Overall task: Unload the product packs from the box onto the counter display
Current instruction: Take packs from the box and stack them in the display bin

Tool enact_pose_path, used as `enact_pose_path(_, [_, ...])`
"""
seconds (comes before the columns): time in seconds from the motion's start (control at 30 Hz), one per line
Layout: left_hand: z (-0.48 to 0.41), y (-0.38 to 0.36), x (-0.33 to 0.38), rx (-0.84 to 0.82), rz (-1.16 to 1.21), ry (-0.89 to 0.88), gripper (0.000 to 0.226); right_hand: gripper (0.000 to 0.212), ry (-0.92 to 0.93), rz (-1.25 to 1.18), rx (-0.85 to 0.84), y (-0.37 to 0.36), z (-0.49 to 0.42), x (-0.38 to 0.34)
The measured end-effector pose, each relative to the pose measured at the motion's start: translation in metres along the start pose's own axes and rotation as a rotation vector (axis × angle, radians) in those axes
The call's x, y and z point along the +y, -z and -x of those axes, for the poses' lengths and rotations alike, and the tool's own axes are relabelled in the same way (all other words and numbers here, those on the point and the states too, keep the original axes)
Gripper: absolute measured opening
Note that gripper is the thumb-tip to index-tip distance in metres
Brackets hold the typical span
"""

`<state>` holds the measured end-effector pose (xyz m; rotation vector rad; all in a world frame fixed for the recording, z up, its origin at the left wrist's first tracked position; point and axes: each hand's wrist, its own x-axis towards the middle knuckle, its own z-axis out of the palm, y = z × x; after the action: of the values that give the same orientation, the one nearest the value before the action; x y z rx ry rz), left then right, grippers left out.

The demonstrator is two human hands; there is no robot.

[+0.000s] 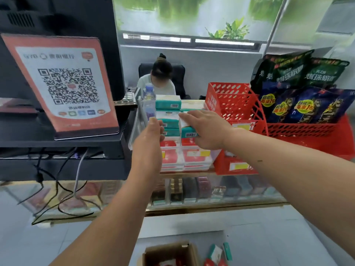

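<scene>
Teal-and-white product packs point(168, 104) are stacked in a clear counter display point(135, 123) above red-and-white packs point(195, 156). My right hand point(203, 129) grips a teal-and-white pack point(189, 131) at the right of the stack, fingers lying over its top. My left hand point(151, 139) touches the left side of the stack with its fingertips. The cardboard box point(171, 252) stands open on the floor at the bottom, with red packs inside. A few loose packs point(217, 254) lie on the floor to its right.
A QR-code sign point(63, 87) leans on a black stand at left, cables hanging below. Red baskets point(236, 104) with dark snack bags point(299, 93) stand at right. A water bottle point(149, 96) is behind the display. A person sits behind the counter. A glass case point(201, 189) holds packs.
</scene>
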<state>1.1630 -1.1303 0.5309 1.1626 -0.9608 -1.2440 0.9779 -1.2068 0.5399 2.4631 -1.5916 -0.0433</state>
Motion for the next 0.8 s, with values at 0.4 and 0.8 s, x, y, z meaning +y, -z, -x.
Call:
enact_pose_path(0.4, [-0.065, -0.050, -0.009, 0.152, -0.068, -0.071, 0.045, 0.077, -0.108, -0.011, -0.057, -0.043, -0.088, 0.074])
enact_pose_path(0.8, [-0.091, -0.063, -0.017, 0.074, -0.083, -0.061, 0.037, 0.061, -0.226, -0.147, -0.030, -0.060, -0.102, 0.063])
